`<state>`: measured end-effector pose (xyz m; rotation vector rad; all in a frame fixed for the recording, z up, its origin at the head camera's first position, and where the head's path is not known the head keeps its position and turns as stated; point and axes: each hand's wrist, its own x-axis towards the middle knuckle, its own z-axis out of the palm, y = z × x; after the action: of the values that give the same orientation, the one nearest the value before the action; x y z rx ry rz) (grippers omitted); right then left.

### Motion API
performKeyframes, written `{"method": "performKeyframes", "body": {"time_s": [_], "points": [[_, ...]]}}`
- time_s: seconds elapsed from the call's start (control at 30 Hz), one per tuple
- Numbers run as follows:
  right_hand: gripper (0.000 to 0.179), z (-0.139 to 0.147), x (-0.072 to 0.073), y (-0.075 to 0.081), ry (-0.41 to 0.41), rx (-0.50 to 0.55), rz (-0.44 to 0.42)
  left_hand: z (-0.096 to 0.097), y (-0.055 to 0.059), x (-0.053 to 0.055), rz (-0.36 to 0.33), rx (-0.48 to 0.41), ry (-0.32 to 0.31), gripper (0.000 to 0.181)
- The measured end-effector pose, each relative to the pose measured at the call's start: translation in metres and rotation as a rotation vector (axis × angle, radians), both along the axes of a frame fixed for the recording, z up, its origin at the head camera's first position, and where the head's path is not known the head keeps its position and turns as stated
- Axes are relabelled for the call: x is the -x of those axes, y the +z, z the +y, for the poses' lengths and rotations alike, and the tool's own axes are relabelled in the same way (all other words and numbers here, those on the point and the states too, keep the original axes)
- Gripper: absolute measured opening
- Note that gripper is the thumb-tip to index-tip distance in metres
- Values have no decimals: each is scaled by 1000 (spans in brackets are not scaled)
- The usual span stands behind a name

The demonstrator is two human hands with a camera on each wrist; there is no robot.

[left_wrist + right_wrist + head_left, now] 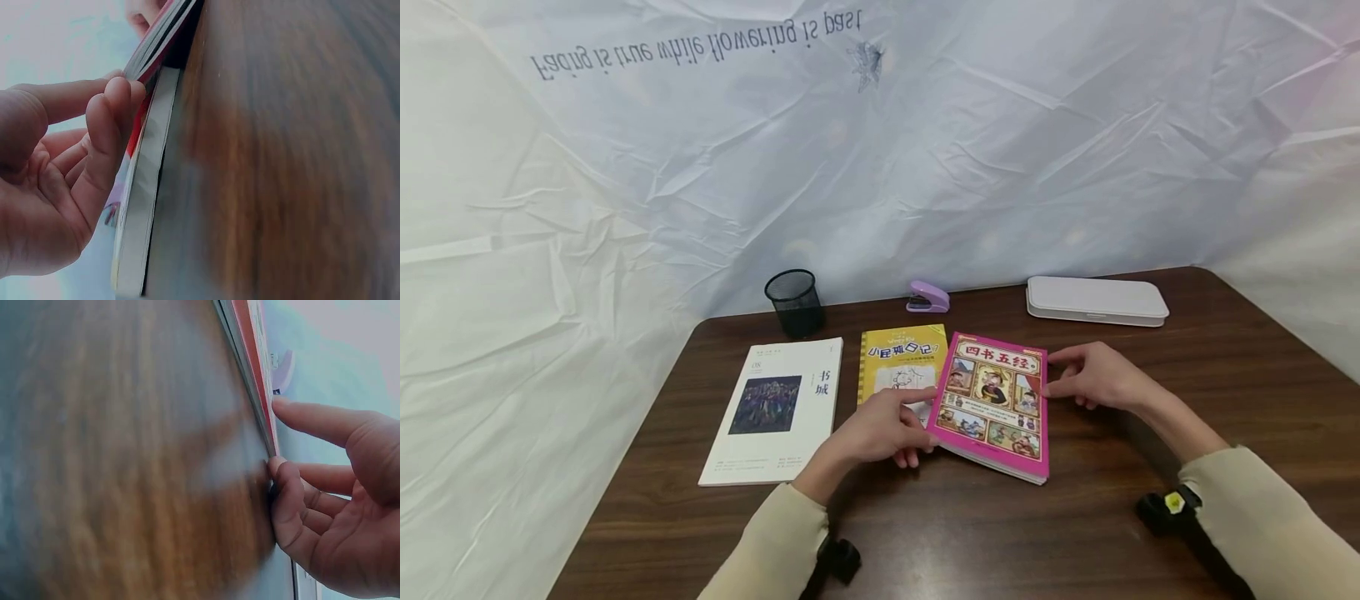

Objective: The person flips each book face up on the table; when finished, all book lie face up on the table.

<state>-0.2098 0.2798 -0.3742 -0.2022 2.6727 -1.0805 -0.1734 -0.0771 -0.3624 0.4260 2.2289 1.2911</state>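
Both hands hold a pink-covered book (988, 408) with comic-style panels, one at each side. My left hand (880, 427) pinches its lower left edge; in the left wrist view, thumb and fingers grip the corner of that book (161, 42), which tilts up over a thicker book. My right hand (1099, 377) pinches the right edge, and the right wrist view shows its fingertips at the end of the book's side (250, 369). Partly covered by the pink book and the left hand, a yellow book (887, 343) lies on the table.
A white book (820, 417) with a dark picture lies at the left of the brown wooden table (1000, 542). Along the back stand a black mesh pen holder (797, 312), a purple stapler (929, 297) and a white case (1097, 300). White sheeting (925, 183) hangs behind.
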Motion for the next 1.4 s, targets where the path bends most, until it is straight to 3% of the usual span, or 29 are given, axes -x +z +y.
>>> {"method": "performKeyframes", "body": {"time_s": [0.37, 0.8, 1.0, 1.27, 1.4], "points": [[94, 1, 3, 3, 54, -30, -37, 10, 0, 3, -80, -38, -68, 67], [76, 9, 2, 3, 48, -39, -22, 33, -6, 0, -41, -26, -42, 70], [79, 15, -1, 6, 108, -31, -35, 46, -9, 1, -16, 26, -34, 75], [98, 23, -3, 10, 187, -1, -177, 60, -6, -4, 64, 147, -17, 78], [100, 25, -3, 10, 203, 13, -202, 64, -6, -5, 74, 188, -20, 82]]}}
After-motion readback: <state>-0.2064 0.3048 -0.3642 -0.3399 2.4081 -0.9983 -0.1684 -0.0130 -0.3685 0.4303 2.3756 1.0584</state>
